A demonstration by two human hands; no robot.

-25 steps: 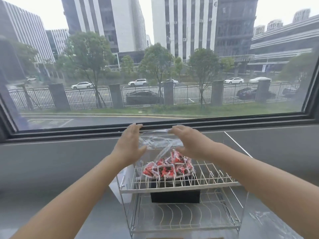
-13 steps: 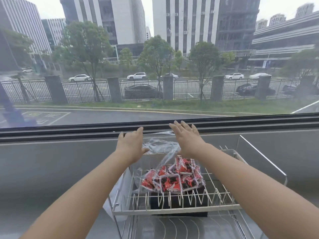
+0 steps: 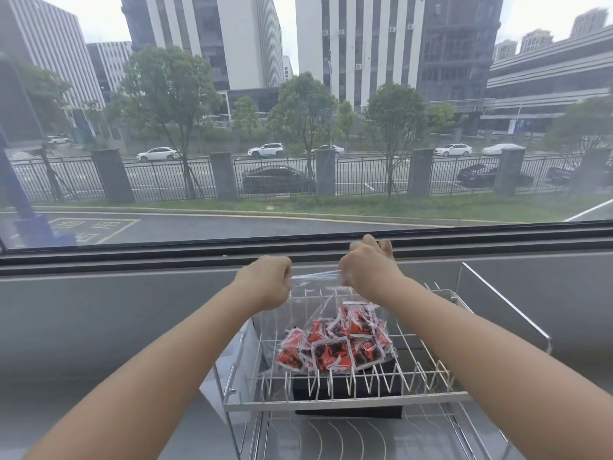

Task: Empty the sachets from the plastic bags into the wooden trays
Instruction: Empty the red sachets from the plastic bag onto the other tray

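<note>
Left hand (image 3: pixel 265 282) and right hand (image 3: pixel 366 273) pinch the clear floppy plastic bag (image 3: pixel 318 287) at its mouth; red-black sachets (image 3: pixel 335 346) sag below, light, probably slippery film.

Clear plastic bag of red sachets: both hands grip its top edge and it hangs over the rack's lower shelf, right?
Not quite. The head view shows the clear plastic bag of red sachets resting on the metal wire rack's upper shelf, not over the lower one. The rest holds: the left hand and right hand both grip its top edge.
</note>
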